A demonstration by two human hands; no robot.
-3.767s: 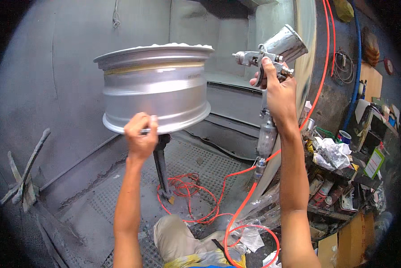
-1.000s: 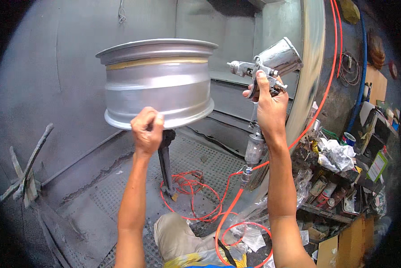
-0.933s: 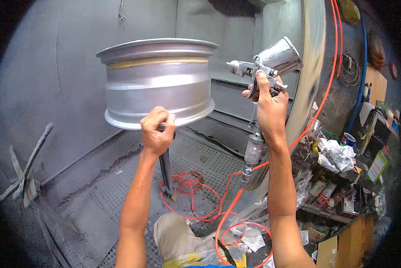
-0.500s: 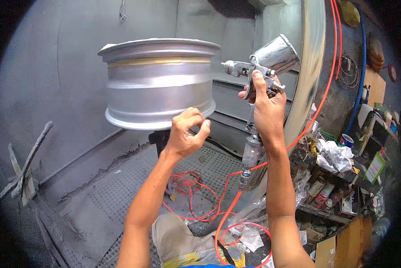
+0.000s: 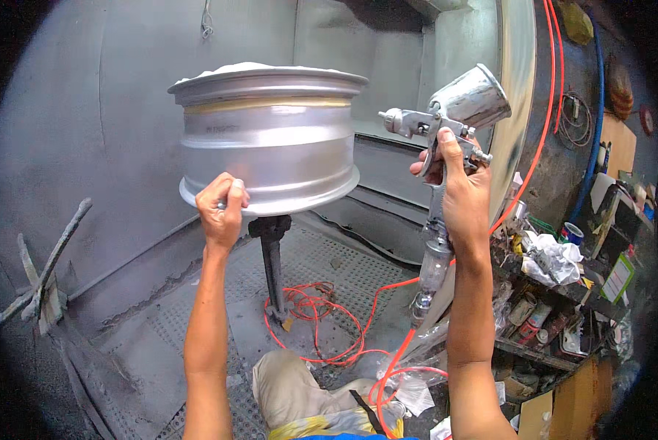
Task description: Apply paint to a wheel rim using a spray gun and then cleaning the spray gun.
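A silver wheel rim (image 5: 267, 158) sits level on a dark stand (image 5: 272, 264), with a yellowish band round its upper barrel. In front of its lower left lip is my left hand (image 5: 223, 211), closed with the fingers curled in; what they pinch, if anything, I cannot make out, nor whether they touch the lip. My right hand (image 5: 461, 183) grips a metal spray gun (image 5: 421, 123) by its handle, to the right of the wheel. The gun's silver cup (image 5: 472, 95) tilts up and right, its nozzle facing the wheel. A clear inline filter (image 5: 435, 260) hangs below the handle.
An orange air hose (image 5: 395, 363) runs down from the filter and coils on the perforated floor (image 5: 336, 253). Grey booth walls (image 5: 145, 110) surround the wheel. A cluttered shelf (image 5: 538, 352) stands at right; a coated stick frame (image 5: 46, 286) stands at left.
My left hand has moved left along the wheel's lower lip. Dark marking now shows on the barrel, so the wheel has turned. The spray gun sits slightly farther right in view.
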